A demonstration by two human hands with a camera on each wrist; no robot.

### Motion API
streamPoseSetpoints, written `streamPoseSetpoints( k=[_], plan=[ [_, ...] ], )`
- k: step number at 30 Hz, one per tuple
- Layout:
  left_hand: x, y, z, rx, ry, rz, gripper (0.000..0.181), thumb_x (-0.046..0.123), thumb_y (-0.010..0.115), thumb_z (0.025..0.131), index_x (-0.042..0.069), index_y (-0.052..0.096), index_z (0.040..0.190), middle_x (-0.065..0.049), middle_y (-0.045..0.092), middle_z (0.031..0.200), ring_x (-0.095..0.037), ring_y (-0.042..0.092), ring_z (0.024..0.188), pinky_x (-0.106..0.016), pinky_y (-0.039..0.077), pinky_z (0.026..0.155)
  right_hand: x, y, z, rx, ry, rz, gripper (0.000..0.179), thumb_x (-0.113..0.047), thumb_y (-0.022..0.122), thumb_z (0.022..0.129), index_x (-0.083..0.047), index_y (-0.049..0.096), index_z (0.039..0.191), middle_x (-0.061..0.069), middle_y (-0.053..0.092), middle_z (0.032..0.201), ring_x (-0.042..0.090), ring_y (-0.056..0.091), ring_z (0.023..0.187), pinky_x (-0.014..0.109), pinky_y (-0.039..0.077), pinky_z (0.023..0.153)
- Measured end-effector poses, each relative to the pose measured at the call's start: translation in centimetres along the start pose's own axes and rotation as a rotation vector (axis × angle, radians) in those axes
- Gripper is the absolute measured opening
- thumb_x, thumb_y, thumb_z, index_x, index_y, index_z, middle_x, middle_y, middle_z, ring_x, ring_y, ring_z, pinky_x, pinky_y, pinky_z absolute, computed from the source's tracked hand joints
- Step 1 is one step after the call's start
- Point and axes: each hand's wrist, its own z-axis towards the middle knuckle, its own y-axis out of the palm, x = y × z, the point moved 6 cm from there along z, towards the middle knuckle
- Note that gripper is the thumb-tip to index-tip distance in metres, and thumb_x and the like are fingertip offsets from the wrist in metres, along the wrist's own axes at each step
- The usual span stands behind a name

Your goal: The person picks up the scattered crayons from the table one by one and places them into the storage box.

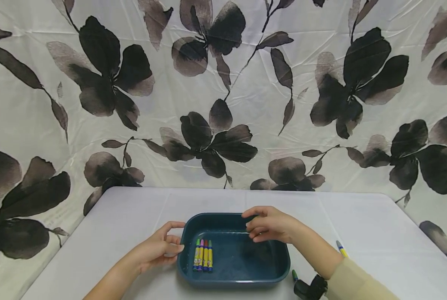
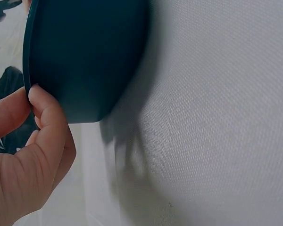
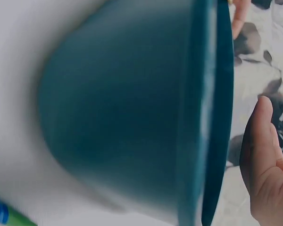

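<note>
A dark teal rectangular tray (image 1: 242,260) stands on the white table, with several crayons (image 1: 202,256) lying side by side in its left part. They have yellow wrappers and green, purple, brown and grey-green tips. At the tray's left end, my left hand (image 1: 161,248) pinches the rim between thumb and fingers; the left wrist view shows this grip on the rim (image 2: 27,52) close up. My right hand (image 1: 270,225) hovers over the tray's far right corner, fingers loosely bent and holding nothing. In the right wrist view, that hand (image 3: 269,174) is apart from the tray wall (image 3: 118,103).
To the right of the tray, a yellow-wrapped crayon (image 1: 341,249) lies on the table beyond my forearm. A green-tipped crayon (image 1: 295,275) shows beside a black device (image 1: 310,288) below the right forearm. Behind the table (image 1: 141,204) hangs a flower-patterned cloth (image 1: 216,96).
</note>
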Motion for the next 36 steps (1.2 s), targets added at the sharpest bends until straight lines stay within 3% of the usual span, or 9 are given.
streamPoseSetpoints(
  k=[21,36],
  plan=[
    [-0.9,-0.3,-0.3,0.01,0.006,0.02,0.066,-0.002,0.06,0.085,0.006,0.024,0.14,-0.007,0.05,0.089,-0.014,0.051,0.072,-0.022,0.047,0.062,0.1,-3.5,-2.5,0.076,-0.031,-0.036,0.043,-0.008,0.058,0.086,0.002,0.046,0.126,0.01,0.06,0.09,0.016,0.061,0.074,0.031,0.053,0.07],
    [-0.8,-0.6,-0.6,-0.022,0.028,0.006,0.068,-0.002,0.059,0.085,0.006,0.022,0.141,-0.006,0.05,0.089,-0.013,0.051,0.072,-0.023,0.047,0.061,-0.2,-4.8,-4.9,0.047,-0.084,-0.024,0.036,-0.009,0.058,0.088,-0.003,0.049,0.122,0.008,0.059,0.091,0.017,0.06,0.079,0.031,0.053,0.072]
  ],
)
